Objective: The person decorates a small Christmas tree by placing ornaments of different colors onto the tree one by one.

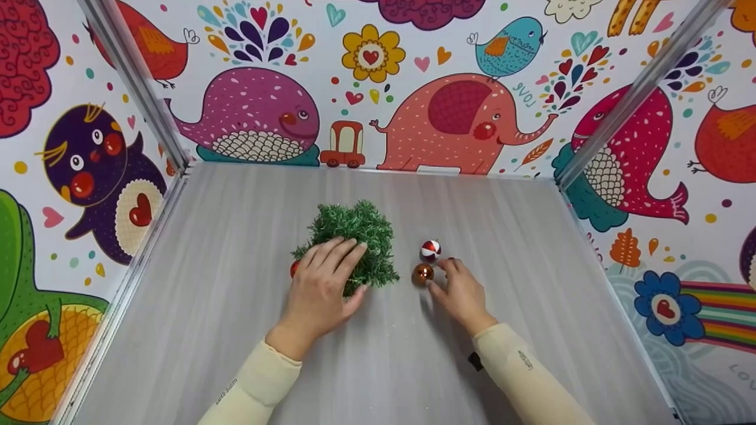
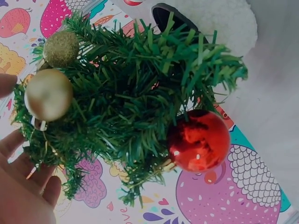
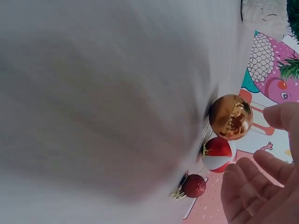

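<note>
A small artificial Christmas tree (image 1: 360, 227) stands on the table, and my left hand (image 1: 319, 286) rests its spread fingers on the near upper side. In the left wrist view the tree bears a shiny red ball (image 2: 200, 141), a matte gold ball (image 2: 49, 95) and a glittery gold ball (image 2: 60, 49). Its base is white and fluffy (image 2: 231, 23). My right hand (image 1: 463, 295) is beside loose baubles, fingers parted and holding nothing. Nearest are a copper-gold ball (image 1: 423, 274) and a red-and-white ball (image 1: 430, 251). A smaller dark red glitter ball (image 3: 194, 185) lies beyond them.
The grey table (image 1: 248, 206) is bordered by walls with printed cartoon animals (image 1: 260, 112). Metal posts (image 1: 147, 82) rise at the back corners. A small black object (image 1: 475, 361) shows beside the right sleeve.
</note>
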`<state>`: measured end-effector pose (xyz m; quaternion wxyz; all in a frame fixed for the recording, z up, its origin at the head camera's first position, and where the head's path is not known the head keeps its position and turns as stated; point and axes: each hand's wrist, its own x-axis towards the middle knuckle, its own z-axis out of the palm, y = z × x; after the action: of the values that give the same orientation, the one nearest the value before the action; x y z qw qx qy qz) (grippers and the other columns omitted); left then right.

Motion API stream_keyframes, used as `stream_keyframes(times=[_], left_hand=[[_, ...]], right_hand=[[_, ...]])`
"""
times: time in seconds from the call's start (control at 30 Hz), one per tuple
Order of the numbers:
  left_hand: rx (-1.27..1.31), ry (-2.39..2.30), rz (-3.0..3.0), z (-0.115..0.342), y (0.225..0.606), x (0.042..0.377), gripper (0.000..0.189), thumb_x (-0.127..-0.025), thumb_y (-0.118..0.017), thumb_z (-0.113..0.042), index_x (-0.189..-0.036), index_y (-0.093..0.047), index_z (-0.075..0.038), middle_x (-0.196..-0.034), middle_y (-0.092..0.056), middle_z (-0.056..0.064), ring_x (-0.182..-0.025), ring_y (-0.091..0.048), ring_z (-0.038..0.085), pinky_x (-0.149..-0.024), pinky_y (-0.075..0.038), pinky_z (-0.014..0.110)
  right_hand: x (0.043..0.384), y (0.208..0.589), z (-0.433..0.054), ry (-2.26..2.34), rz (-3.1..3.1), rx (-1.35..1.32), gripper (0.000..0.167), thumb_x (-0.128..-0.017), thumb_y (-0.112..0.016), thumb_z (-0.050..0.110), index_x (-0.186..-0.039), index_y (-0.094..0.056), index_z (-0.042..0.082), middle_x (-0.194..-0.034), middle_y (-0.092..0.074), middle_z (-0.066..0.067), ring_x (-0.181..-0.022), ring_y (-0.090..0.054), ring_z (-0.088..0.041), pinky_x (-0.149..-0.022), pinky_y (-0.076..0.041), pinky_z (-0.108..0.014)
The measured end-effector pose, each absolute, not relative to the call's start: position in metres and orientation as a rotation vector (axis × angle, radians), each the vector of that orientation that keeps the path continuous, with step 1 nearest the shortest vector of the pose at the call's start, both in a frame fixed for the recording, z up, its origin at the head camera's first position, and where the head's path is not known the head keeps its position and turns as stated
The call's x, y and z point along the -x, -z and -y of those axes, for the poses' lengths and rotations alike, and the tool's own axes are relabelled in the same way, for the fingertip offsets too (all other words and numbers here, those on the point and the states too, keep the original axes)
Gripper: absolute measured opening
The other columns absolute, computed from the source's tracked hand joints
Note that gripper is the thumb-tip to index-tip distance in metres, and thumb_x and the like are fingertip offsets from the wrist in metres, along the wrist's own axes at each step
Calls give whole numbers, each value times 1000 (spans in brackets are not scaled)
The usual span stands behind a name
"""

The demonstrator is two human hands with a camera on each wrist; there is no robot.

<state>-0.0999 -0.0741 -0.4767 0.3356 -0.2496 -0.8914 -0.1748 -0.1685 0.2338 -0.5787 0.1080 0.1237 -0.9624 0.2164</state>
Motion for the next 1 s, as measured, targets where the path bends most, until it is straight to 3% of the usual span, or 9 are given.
stream_keyframes(times=[0.27,0.53,0.77,1.0], left_hand=[[646,433,2337,73,473,101,73,-77,-81,-39,-140,-56,-13,-131,-60,9,-125,-51,30,-109,-34,45],[645,428,2340,73,474,101,74,-75,-83,-38,-140,-56,-13,-132,-60,10,-125,-51,30,-109,-34,46],[630,418,2336,73,473,101,72,-77,-80,-40,-140,-56,-13,-134,-59,10,-125,-51,30,-109,-34,45],[620,427,2318,71,473,101,73,-75,-83,-39,-139,-57,-13,-134,-59,10,-124,-52,30,-108,-36,46]], right_hand=[[182,580,-214,-389,2814,-421,54,-84,-79,39,-127,-65,11,-110,-59,-10,-89,-61,-29,-58,-52,-47],[185,585,-210,-421,2835,-404,57,-83,-80,40,-128,-63,10,-114,-59,-11,-97,-61,-32,-65,-53,-51],[186,587,-213,-477,2822,-404,52,-81,-82,38,-118,-64,6,-107,-59,-9,-92,-62,-29,-69,-54,-49],[185,592,-216,-452,2828,-450,53,-79,-84,38,-119,-64,9,-109,-59,-10,-94,-64,-31,-71,-56,-51]])
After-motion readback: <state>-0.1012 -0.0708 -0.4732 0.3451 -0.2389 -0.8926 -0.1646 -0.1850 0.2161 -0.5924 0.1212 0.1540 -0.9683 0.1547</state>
